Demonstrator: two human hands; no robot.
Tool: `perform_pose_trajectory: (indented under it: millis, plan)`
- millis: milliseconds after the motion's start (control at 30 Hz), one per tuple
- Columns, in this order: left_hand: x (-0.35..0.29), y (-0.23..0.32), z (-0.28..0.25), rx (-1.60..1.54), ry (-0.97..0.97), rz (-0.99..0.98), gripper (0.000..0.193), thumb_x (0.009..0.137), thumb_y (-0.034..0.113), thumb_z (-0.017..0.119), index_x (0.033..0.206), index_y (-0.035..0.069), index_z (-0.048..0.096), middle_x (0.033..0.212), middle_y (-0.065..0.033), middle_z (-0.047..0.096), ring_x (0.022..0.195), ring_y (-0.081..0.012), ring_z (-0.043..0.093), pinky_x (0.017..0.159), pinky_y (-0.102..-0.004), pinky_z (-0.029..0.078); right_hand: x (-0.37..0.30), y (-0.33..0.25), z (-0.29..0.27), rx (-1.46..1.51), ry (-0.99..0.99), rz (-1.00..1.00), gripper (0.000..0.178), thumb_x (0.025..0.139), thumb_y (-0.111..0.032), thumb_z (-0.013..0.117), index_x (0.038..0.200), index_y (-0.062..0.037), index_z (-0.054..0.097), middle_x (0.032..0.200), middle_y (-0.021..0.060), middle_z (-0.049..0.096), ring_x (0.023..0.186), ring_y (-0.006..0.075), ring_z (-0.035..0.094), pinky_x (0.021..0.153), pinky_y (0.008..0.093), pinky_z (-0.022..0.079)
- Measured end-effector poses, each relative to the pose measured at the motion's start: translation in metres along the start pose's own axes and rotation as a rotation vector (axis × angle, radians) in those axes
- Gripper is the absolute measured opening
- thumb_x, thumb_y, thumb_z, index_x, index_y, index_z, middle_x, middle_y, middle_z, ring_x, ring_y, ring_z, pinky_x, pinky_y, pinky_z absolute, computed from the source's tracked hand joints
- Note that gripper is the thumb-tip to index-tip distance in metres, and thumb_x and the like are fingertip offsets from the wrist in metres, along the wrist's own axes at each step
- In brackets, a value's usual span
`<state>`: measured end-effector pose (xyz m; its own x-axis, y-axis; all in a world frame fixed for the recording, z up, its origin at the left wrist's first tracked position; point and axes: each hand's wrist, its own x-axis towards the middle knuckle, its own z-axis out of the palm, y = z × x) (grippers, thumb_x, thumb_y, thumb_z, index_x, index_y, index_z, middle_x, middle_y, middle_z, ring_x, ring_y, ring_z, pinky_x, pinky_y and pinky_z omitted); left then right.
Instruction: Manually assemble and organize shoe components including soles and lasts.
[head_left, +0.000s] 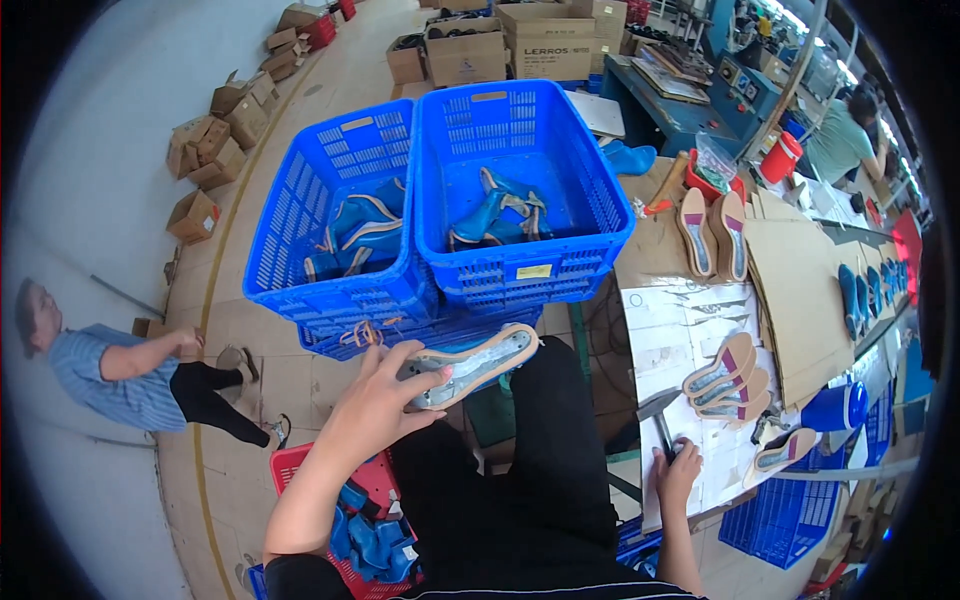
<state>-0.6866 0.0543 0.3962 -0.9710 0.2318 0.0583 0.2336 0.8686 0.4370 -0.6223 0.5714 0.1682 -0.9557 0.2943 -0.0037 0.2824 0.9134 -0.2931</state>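
Observation:
My left hand [375, 405] is closed round a blue shoe [480, 365] and holds it over my lap. The shoe's underside faces up, with a pale rim around a greyish middle. On the white-papered worktable [650, 345], my right hand [679, 474] is wrapped around the handle of a hammer [660, 406]. Its dark head rests on the paper. Just beyond it lies an overlapping group of loose shoe soles [728, 378], beige with purplish patches. A separate sole [783, 452] lies nearer the table's right edge.
Two blue crates [534, 268] holding blue shoes stand ahead. A red crate [285, 465] of blue shoes sits at lower left. Cardboard sheets [800, 300], another pair of soles [697, 232] and a second hammer [665, 190] lie on the table. A person [110, 370] walks at left; another person [843, 135] is far right.

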Motion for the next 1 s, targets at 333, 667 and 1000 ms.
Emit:
perform_pose_trajectory:
  millis: [333,667,1000]
  plan:
    - [-0.025,0.010,0.010,0.090,0.055,-0.054,0.059,0.078,0.026,0.094,0.134,0.026,0.076,0.143,-0.0093,0.059,0.116,-0.0383,0.057,0.098,-0.0484,0.057,0.021,-0.065,-0.047,0.707,-0.529,0.316,0.036,0.113,-0.039,0.057,0.119,-0.0033,0.059,0.066,0.0056,0.056,0.050,0.0205,0.054,0.046,0.0363,0.045]
    - [-0.029,0.012,0.012,0.041,0.101,-0.052,0.052,0.081,0.022,0.090,0.131,0.023,0.076,0.139,-0.0095,0.060,0.107,-0.0393,0.057,0.093,-0.0488,0.058,0.040,-0.264,-0.133,1.029,-0.211,-0.358,0.019,0.112,-0.021,0.061,0.105,-0.0033,0.058,0.067,0.0014,0.060,0.052,0.0093,0.060,0.044,0.0266,0.043]
    - [-0.030,0.013,0.012,0.035,0.084,-0.063,0.051,0.083,0.023,0.088,0.133,0.023,0.075,0.143,-0.0080,0.058,0.108,-0.0396,0.056,0.093,-0.0495,0.058,0.052,-0.282,-0.131,0.592,-0.485,-0.636,0.032,0.111,-0.032,0.060,0.108,-0.0001,0.060,0.067,0.0204,0.063,0.062,0.0396,0.067,0.059,0.0470,0.048]
